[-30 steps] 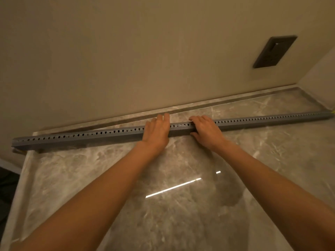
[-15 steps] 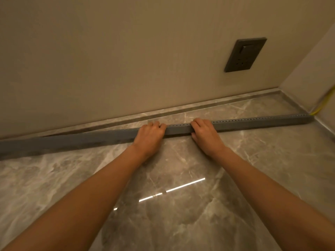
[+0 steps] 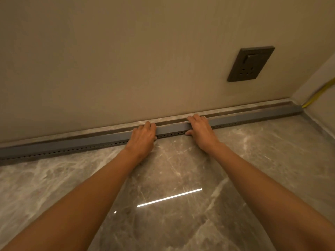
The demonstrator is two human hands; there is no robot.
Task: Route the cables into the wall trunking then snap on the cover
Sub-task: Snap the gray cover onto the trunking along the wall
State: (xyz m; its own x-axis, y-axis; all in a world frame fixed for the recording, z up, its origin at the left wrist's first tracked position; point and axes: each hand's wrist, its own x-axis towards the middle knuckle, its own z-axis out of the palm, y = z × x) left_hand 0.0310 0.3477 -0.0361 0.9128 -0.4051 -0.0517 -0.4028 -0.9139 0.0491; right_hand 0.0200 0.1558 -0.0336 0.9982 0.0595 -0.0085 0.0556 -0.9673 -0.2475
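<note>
A long grey trunking (image 3: 172,129) with a row of small holes along its front face lies on the floor against the stone skirting, running from the left edge to the right corner. My left hand (image 3: 143,136) grips it near the middle, fingers over the top. My right hand (image 3: 200,131) grips it a little further right, thumb on the front face. A yellow cable (image 3: 319,95) comes out at the trunking's right end and runs up the side wall. What lies inside the trunking is hidden.
A dark socket plate (image 3: 250,64) sits on the beige wall above the right part. The stone skirting (image 3: 235,110) lines the wall foot. Glossy marble floor (image 3: 172,178) spreads in front, reflecting a strip of light. A side wall closes the right corner.
The trunking has moved from out on the floor back against the skirting, with its holed face now to the front. Both hands stayed on it. The view shifted rightwards.
</note>
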